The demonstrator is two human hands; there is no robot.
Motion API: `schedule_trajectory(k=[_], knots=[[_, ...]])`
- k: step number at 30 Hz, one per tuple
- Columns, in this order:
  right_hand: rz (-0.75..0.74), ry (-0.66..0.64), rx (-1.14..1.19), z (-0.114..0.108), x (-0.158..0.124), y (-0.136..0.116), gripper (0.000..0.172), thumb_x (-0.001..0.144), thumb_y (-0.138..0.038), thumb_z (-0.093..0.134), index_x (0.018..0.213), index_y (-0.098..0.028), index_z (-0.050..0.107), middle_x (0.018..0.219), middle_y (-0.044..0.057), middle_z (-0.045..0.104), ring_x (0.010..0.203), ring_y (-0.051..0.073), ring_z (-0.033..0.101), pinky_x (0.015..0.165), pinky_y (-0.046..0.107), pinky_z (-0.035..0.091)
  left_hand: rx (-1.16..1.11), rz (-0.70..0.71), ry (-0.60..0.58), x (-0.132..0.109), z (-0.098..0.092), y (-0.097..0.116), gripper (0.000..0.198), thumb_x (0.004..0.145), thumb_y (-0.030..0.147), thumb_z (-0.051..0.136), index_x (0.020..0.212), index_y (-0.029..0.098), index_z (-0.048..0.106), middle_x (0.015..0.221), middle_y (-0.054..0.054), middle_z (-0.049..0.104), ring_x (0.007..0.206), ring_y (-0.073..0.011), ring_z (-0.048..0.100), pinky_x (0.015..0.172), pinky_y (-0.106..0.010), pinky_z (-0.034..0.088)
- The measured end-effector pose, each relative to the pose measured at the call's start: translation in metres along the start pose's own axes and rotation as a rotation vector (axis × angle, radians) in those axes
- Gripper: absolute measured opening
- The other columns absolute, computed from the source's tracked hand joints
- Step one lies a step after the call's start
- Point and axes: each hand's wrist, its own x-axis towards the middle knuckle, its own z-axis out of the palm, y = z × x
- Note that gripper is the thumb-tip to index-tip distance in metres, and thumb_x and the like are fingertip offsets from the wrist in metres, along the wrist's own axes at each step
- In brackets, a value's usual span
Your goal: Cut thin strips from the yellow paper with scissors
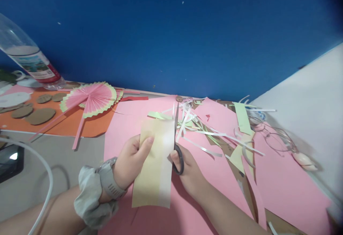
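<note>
My left hand pinches a pale yellow paper sheet near its upper left and holds it upright over the pink paper on the table. My right hand grips black-handled scissors, fingers through the loops. The blades run up along the sheet's right edge, where a lighter strip shows. A watch and a grey scrunchie sit on my left wrist.
Cut paper strips and green scraps litter the pink paper to the right. Two pink pleated fans and brown cardboard ovals lie on orange paper at left. A plastic bottle stands far left; wire rings at right.
</note>
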Motion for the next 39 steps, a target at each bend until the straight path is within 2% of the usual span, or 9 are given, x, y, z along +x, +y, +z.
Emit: schedule_trajectory(k=[8, 13, 25, 30, 39], knots=[[-0.032, -0.010, 0.030, -0.0002, -0.0019, 0.0017, 0.042, 0.093, -0.059, 0.041, 0.083, -0.020, 0.053, 0.064, -0.002, 0.045, 0.055, 0.014, 0.043, 0.050, 0.026, 0.036, 0.074, 0.038, 0.004, 0.0003, -0.0012, 0.0003, 0.042, 0.087, 0.053, 0.050, 0.063, 0.019, 0.051, 0.054, 0.003, 0.055, 0.048, -0.0106, 0.051, 0.042, -0.019, 0.040], [-0.049, -0.002, 0.038, -0.0001, -0.0002, 0.0023, 0.042, 0.093, -0.059, 0.041, 0.085, -0.019, 0.055, 0.065, -0.002, 0.047, 0.054, 0.013, 0.044, 0.050, 0.025, 0.037, 0.068, 0.032, -0.007, 0.0009, -0.0004, 0.0014, 0.042, 0.086, 0.055, 0.050, 0.064, 0.019, 0.050, 0.055, 0.003, 0.054, 0.048, -0.0107, 0.051, 0.043, -0.019, 0.040], [0.001, -0.003, 0.019, 0.0006, 0.0001, -0.0018, 0.047, 0.088, -0.066, 0.042, 0.075, -0.021, 0.047, 0.056, -0.003, 0.045, 0.047, 0.013, 0.045, 0.045, 0.026, 0.038, 0.012, 0.018, -0.007, -0.0013, -0.0004, 0.0012, 0.041, 0.085, 0.055, 0.052, 0.065, 0.019, 0.057, 0.050, 0.002, 0.056, 0.046, -0.0127, 0.054, 0.042, -0.021, 0.042], [-0.037, -0.007, 0.027, 0.0005, 0.0009, -0.0023, 0.048, 0.088, -0.067, 0.042, 0.074, -0.021, 0.046, 0.055, -0.003, 0.046, 0.047, 0.012, 0.044, 0.043, 0.024, 0.037, 0.043, 0.027, 0.013, -0.0007, -0.0007, 0.0006, 0.040, 0.085, 0.053, 0.052, 0.065, 0.019, 0.054, 0.054, 0.002, 0.056, 0.045, -0.0102, 0.049, 0.040, -0.019, 0.039], [-0.010, 0.005, 0.021, 0.0011, 0.0004, -0.0030, 0.051, 0.085, -0.070, 0.042, 0.077, -0.021, 0.048, 0.057, -0.003, 0.047, 0.047, 0.013, 0.046, 0.043, 0.025, 0.040, 0.071, 0.012, -0.002, 0.0006, -0.0006, 0.0022, 0.039, 0.085, 0.053, 0.051, 0.064, 0.019, 0.052, 0.054, 0.002, 0.054, 0.046, -0.0119, 0.051, 0.043, -0.021, 0.042]])
